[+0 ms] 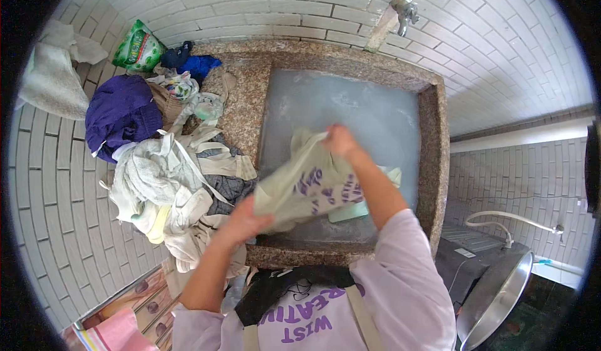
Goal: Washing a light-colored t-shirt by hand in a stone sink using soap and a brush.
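Between my hands a pale cream garment with purple lettering is stretched over the stone wash basin. My left hand grips its near-left edge by the basin's front-left rim. Farther off, my right hand pinches its upper edge above the cloudy grey-blue water. Motion blurs the cloth and both hands. Under it, a pale green item shows in the water, partly covered; I cannot tell what it is. Another bit of light cloth shows beside my right forearm.
A heap of pale clothes covers the left ledge, with a purple garment and a green detergent bag behind. A metal tap juts from the tiled wall. At right stands a dark appliance beside a large metal basin.
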`<state>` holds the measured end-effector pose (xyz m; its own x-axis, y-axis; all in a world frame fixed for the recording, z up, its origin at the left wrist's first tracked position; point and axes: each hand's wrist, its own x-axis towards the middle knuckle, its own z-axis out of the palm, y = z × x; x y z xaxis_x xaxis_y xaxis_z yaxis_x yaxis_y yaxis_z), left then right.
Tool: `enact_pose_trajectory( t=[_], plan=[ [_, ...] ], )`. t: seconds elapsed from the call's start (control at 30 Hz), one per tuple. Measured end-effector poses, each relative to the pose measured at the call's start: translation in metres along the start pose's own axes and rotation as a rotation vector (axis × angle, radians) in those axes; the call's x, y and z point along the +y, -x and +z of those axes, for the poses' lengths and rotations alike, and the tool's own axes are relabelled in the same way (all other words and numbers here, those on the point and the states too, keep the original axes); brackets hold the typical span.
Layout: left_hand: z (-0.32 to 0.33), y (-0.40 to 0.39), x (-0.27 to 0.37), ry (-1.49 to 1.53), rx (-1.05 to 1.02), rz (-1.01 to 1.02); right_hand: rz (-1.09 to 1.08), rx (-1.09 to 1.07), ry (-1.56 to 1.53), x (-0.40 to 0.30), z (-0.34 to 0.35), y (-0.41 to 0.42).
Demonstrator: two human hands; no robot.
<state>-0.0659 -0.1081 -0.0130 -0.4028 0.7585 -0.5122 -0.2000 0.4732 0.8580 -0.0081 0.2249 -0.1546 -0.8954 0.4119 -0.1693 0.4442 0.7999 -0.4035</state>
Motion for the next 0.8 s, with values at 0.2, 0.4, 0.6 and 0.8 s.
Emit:
enact_pose_trajectory(
  t=[0.2,0.4,0.6,0.8],
  plan=[
    [-0.044,-0.017,0.153,-0.341,0.243,0.262,0.088,0.424,-0.721,0.032,-0.215,0.030],
    [-0.037,-0.005,0.240,-0.371,0.350,0.559,-0.003,0.795,-0.730,-0.022,-0.328,0.095],
    [-0.003,-0.024,0.143,-0.870,0.058,0.733,0.067,0.644,-0.667,0.029,-0.248,0.169],
    [0.038,-0.094,-0.062,-1.129,-0.180,0.520,0.134,0.299,-0.396,0.100,-0.058,0.197]
  ],
)
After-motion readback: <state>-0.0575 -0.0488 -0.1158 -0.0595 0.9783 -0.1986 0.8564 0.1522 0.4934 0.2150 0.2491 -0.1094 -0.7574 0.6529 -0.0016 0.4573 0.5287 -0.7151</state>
